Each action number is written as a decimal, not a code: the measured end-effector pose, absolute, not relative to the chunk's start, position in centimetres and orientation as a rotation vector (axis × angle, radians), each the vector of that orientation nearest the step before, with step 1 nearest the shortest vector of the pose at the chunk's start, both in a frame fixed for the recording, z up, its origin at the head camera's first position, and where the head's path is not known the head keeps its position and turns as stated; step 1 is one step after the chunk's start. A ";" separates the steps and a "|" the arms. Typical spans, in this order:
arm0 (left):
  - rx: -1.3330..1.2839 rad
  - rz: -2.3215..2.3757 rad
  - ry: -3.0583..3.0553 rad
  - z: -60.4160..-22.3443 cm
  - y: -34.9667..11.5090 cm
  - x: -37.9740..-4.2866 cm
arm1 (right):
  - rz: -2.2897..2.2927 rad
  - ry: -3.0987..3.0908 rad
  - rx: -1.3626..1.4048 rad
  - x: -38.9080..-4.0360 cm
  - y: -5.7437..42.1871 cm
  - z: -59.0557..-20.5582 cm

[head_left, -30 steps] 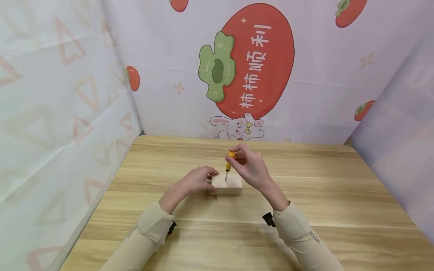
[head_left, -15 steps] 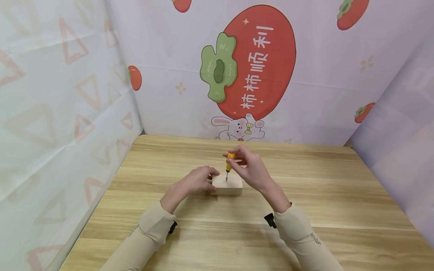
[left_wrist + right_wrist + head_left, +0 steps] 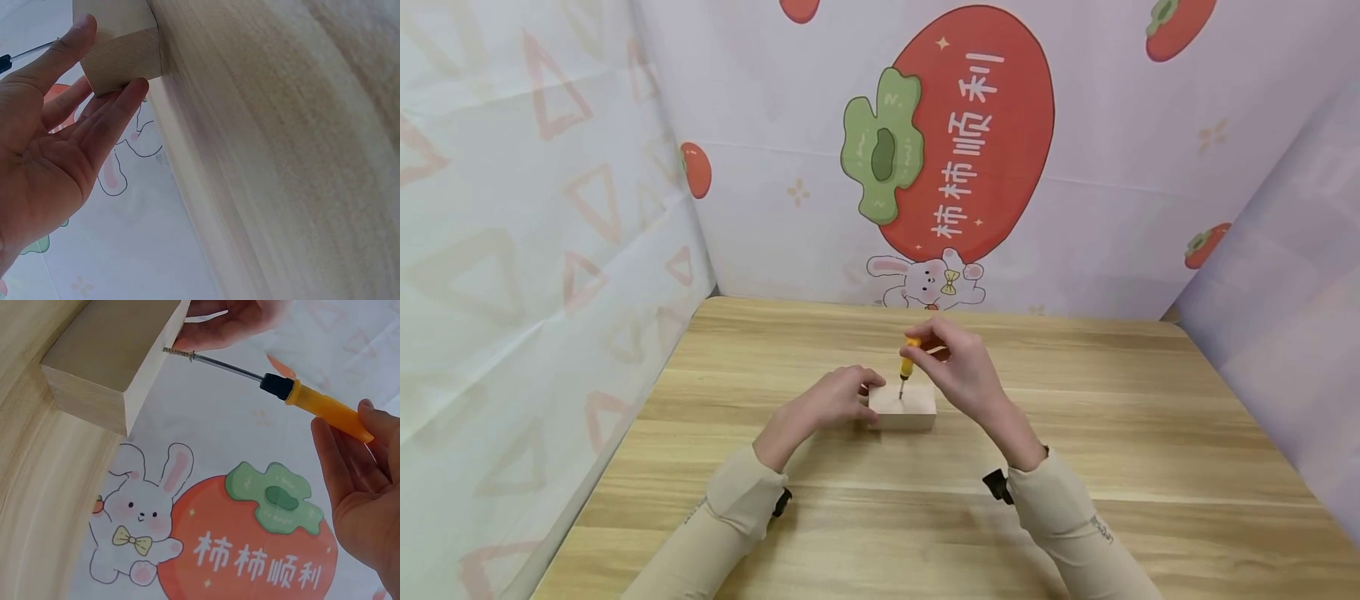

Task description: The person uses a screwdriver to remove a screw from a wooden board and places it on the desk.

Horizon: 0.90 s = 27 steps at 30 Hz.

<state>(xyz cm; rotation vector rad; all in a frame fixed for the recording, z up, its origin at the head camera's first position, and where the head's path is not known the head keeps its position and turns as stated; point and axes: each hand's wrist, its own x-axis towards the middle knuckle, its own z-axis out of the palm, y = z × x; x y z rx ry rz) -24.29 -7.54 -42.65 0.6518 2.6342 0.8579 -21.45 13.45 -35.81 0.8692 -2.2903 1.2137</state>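
A pale wooden block (image 3: 919,402) lies on the table, gripped at its left end by my left hand (image 3: 829,402). In the left wrist view, the thumb (image 3: 57,53) is on one side of the block and the fingers on the other. My right hand (image 3: 961,368) pinches the yellow handle of a screwdriver (image 3: 325,411) near its end. The shaft slants down to a screw (image 3: 180,354) that stands in the block's top face, with much of its thread showing. The screwdriver's tip is at the screw's head.
The wood-grain table (image 3: 1120,417) ends at a printed backdrop (image 3: 775,242) behind the block. Cloth walls (image 3: 542,275) rise on the left and right. Dark wrist mounts (image 3: 997,486) sit below both sleeves.
The right fingers shift around the screwdriver's handle, spreading and then closing in again. The block, screw and left hand stay in place; the head view moves slightly.
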 end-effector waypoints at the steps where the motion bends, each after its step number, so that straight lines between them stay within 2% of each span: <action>1: 0.651 0.858 2.634 -42.6 -7.5 -24.3 | 1.224 -2.284 0.879 -21.5 13.5 -35.8; 11: 0.651 0.859 2.622 -42.3 -7.3 -24.3 | 1.424 -2.315 0.997 -22.2 14.7 -35.6; 20: 0.660 0.868 2.615 -42.3 -7.2 -24.4 | 1.192 -2.298 0.867 -22.1 14.3 -35.8; 27: 0.660 0.844 2.632 -42.7 -7.4 -24.4 | 1.217 -2.369 0.877 -22.3 14.2 -35.6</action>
